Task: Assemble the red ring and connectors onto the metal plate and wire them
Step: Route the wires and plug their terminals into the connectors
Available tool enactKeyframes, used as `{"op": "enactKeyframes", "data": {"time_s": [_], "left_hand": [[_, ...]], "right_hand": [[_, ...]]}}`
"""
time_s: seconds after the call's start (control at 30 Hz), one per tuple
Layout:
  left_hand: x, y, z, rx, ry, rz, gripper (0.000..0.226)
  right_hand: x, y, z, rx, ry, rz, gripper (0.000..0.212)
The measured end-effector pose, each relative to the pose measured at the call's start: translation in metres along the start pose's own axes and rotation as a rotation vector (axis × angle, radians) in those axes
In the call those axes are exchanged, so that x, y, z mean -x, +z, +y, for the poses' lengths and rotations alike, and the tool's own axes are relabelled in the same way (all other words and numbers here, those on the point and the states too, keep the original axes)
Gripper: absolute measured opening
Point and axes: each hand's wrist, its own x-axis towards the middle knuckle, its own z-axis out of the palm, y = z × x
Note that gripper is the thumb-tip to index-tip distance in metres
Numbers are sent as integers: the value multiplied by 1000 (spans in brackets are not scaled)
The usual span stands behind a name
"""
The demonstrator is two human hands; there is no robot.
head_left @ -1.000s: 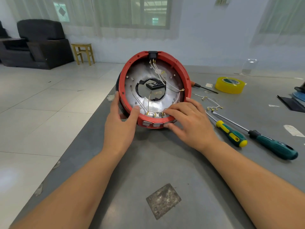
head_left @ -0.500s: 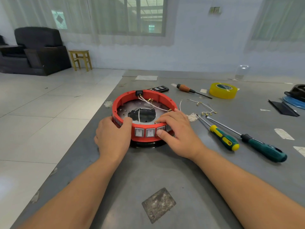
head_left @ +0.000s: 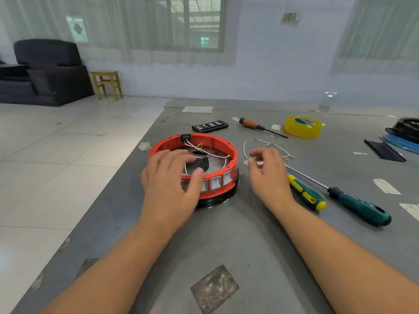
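One red ring (head_left: 224, 152) lies flat on the grey table (head_left: 238, 241), a little left of the middle, on a black base (head_left: 217, 201). Inside it sits one metal plate (head_left: 215, 160) with a dark hole and thin white wires (head_left: 192, 146). Three white switches (head_left: 215, 183) show on the ring's near wall; a fourth may be hidden by the left hand (head_left: 170, 189). One black connector (head_left: 185, 138) sits at the ring's 12 o'clock.

The left hand is over the ring's 8 o'clock side, fingers spread and only loosely bent, gripping nothing; I cannot tell if it touches the rim. The right hand (head_left: 269, 175) is at the ring's 3 o'clock, apart from it, fingers relaxed and half curled, holding nothing.

At 2 o'clock of the ring lies one loose bundle of wires (head_left: 268, 145). There are three screwdrivers: one green-yellow (head_left: 306, 193), one dark green (head_left: 360, 208), one brown (head_left: 251, 123). One yellow tape roll (head_left: 302, 126) lies far right, one black bit case (head_left: 209, 126) at 12 o'clock.

The room has white floor tiles (head_left: 56, 166), one dark sofa (head_left: 43, 71), one stool (head_left: 106, 83) and curtained windows (head_left: 181, 26).
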Motion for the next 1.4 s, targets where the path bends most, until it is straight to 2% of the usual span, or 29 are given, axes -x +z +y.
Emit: {"op": "enactKeyframes", "data": {"time_s": [0.07,0.13,0.23,0.43,0.53,0.7,0.87,1.0,1.1,1.2,1.3,1.4], "left_hand": [[5,6,5,-64,97,-88,35],[8,11,7,-124,115,-136,34],[7,13,5,-137,113,-155,29],[6,12,2,-154,94,-163,39],[5,12,1,-148,95,-161,38],[3,13,1,-139,90,-170,38],[3,10,1,-151,100,-192,41],[4,7,1,-123,117,-181,41],[4,9,-1,-67,108,-152,38],[3,8,3,20,80,-106,39],[1,8,7,174,0,-54,40],[-1,7,7,330,-90,22,41]], "right_hand": [[-6,6,8,96,114,-73,18],[-14,14,10,199,157,-143,25],[-32,25,10,309,190,-170,29],[-64,47,2,612,280,-203,27],[-72,53,3,672,315,-200,30],[-69,53,5,622,331,-176,30],[-55,40,2,290,313,17,19],[-33,30,-7,33,193,160,9],[-11,26,-20,-78,38,196,10],[17,19,-39,-156,-141,128,12],[37,16,-54,-140,-371,56,4],[45,17,-63,-96,-556,-6,19]]}}
